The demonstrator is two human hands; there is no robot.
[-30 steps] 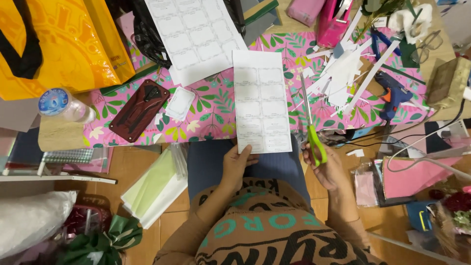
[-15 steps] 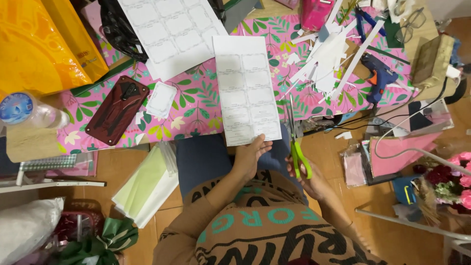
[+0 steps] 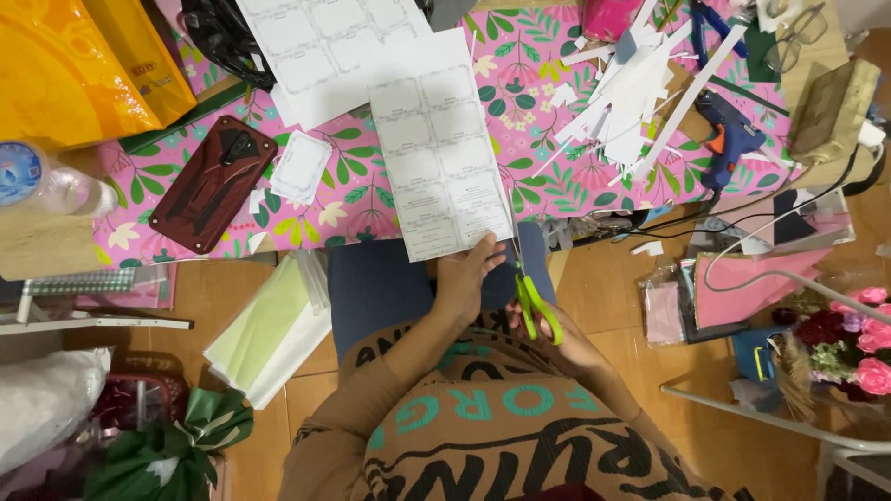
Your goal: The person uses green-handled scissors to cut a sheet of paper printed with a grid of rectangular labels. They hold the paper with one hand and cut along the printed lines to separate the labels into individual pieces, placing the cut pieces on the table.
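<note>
My left hand [image 3: 467, 278] pinches the near edge of a white sheet [image 3: 436, 139] printed with a grid of small label boxes. My right hand [image 3: 555, 341] grips scissors with green handles [image 3: 537, 307]; their blades sit at the sheet's lower right corner. The sheet lies tilted over a pink floral table top [image 3: 520, 102]. A cut-out label card [image 3: 300, 167] lies loose to the left, near a dark red phone case [image 3: 213, 183].
A second printed sheet [image 3: 316, 46] lies behind the first. White paper scraps [image 3: 622, 102], a blue glue gun [image 3: 729, 139], a yellow bag [image 3: 79, 60], a water bottle [image 3: 46, 186], pale green paper [image 3: 264, 329] and pink flowers [image 3: 849, 339] surround me.
The view has shifted so the table sits higher and further left in frame. My right hand brought the scissors down to the sheet's lower right corner; my left hand still holds the sheet.
</note>
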